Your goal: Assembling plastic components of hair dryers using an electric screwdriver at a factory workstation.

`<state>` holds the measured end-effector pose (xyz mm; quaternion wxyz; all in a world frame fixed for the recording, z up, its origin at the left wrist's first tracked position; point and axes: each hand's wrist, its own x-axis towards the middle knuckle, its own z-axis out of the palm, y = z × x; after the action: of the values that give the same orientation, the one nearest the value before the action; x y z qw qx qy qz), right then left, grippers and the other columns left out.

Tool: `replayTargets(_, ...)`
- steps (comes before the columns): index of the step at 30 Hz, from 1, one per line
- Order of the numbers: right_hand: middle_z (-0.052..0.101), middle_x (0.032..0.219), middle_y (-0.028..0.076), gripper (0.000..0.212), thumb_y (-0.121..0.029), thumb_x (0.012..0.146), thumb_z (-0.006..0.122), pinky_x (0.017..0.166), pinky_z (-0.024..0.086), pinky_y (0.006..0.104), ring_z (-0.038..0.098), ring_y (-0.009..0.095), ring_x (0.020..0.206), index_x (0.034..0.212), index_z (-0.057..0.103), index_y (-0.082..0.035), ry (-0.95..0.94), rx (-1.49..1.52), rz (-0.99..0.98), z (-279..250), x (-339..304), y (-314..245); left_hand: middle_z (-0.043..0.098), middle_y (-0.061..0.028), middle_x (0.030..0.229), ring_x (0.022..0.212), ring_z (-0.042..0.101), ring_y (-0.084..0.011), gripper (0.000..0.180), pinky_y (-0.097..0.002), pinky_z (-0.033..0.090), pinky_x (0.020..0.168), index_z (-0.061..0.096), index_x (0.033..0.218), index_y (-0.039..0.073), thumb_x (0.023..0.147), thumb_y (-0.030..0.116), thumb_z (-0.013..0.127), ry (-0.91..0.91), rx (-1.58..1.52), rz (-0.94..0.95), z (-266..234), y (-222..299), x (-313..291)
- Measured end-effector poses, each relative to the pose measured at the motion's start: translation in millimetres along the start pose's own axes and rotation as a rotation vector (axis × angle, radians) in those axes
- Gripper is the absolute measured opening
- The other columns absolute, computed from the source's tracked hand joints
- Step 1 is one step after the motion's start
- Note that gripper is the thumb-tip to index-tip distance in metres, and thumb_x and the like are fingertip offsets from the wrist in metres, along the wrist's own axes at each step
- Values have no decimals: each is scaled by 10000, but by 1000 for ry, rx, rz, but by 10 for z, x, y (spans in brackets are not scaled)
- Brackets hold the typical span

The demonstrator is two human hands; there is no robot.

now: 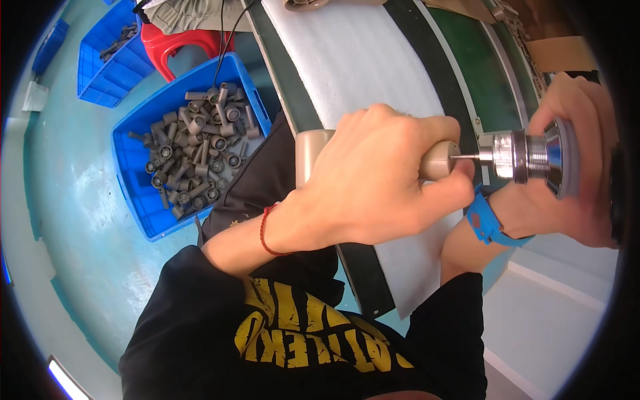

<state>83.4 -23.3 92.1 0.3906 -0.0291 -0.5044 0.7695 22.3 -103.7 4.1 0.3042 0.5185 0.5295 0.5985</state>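
My left hand (373,177), with a red cord around its wrist, is closed around a beige hair dryer housing (312,152). One rounded end of the housing shows past my thumb and forefinger; its middle is hidden by my fingers. In my right hand (587,157) is an electric screwdriver (527,157) with a shiny metal front, held level and pointing left. Its thin bit (465,157) meets the housing's end, going into or touching a hole there. A blue band (487,220) circles my right wrist.
On the left, a blue bin (123,170) holds many similar grey-brown housings (200,143). Behind it are another blue bin (97,73) and a red stool (163,47). A white foam sheet (353,60) covers the bench beneath my hands, with another beige part (305,4) at its far end.
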Motion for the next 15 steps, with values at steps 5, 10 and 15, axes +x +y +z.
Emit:
replayTargets(5,356,482,-46,302,-329,977,462,386,297,230,344,85,392,850,566,-75,7,-33,-7,-20,-27,9,517,-62,515,447,491,-126,203,-269,401,442,604,807,-24,803,179,611,22,32,30,-1,-3,-2)
replayTargets(10,353,472,-50,326,-356,978,468,374,292,233,341,85,379,855,581,-77,14,-52,-26,11,-32,29,515,-166,493,480,529,-390,250,-436,440,489,605,671,1,747,238,628,121,61,-8,23,-7,49)
replayTargets(15,351,461,-54,350,-383,979,473,362,287,236,338,85,366,859,596,-78,62,-49,-26,-34,-65,126,551,-72,544,469,531,-186,219,-316,435,494,621,797,14,825,230,613,40,417,30,-213,-57,19)
